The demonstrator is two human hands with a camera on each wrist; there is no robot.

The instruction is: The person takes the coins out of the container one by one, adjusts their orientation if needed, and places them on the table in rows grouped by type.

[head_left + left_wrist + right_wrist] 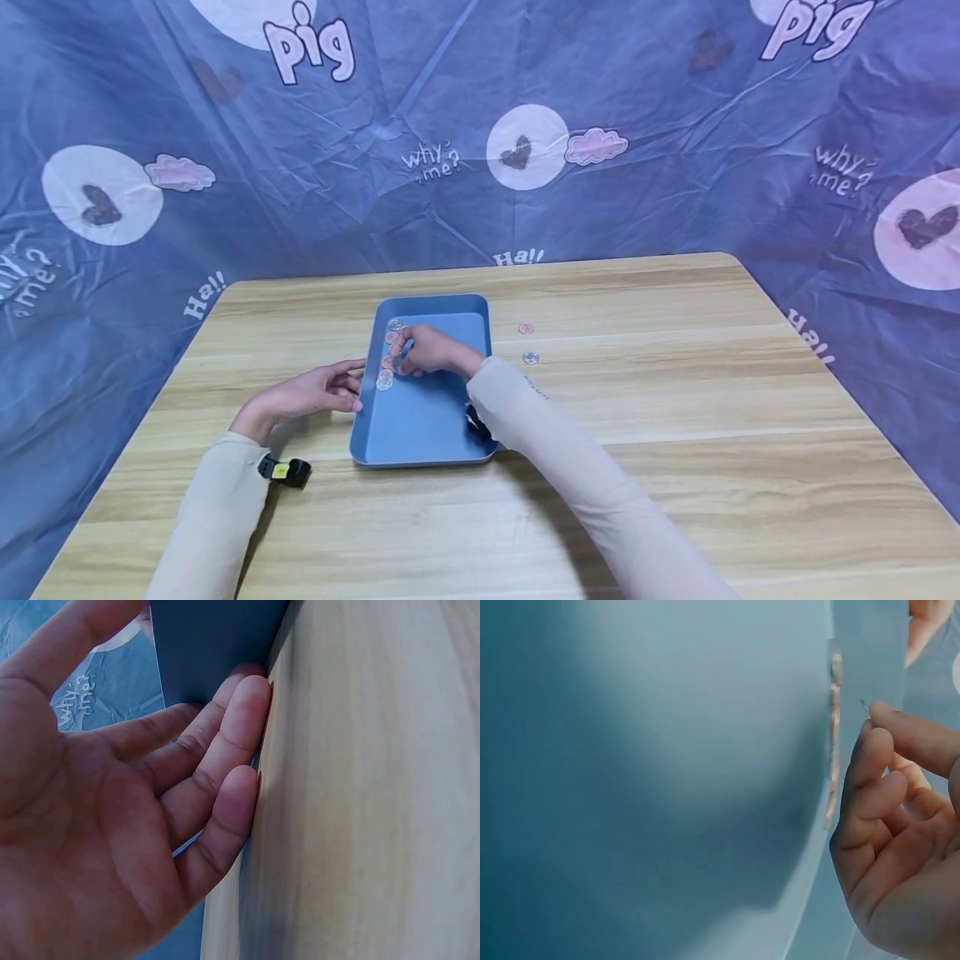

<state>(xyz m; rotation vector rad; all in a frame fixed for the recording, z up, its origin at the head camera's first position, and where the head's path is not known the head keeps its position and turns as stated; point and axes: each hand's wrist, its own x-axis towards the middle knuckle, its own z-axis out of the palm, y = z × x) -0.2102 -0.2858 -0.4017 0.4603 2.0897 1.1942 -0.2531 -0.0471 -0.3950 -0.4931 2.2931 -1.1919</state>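
Observation:
A shallow blue tray [427,429] lies on the table. Along its left inner side runs a row of flat round coins [385,381], some silvery and some copper-coloured; the right wrist view shows them edge-on. My right hand [431,348] reaches over the tray from the right and pinches a thin coin [864,706] between thumb and fingertip, close to that row. Outside the tray's left wall, my left hand [318,390] rests on its side with fingers loosely bent, thumb and fingertips at the wall. Part of the row is hidden behind my right fingers.
On the table right of the tray lie a copper-coloured coin [526,329] and a silvery coin [531,357]; another peeks out beside my right sleeve [517,400]. A blue printed cloth [450,217] hangs behind the wooden table [675,433].

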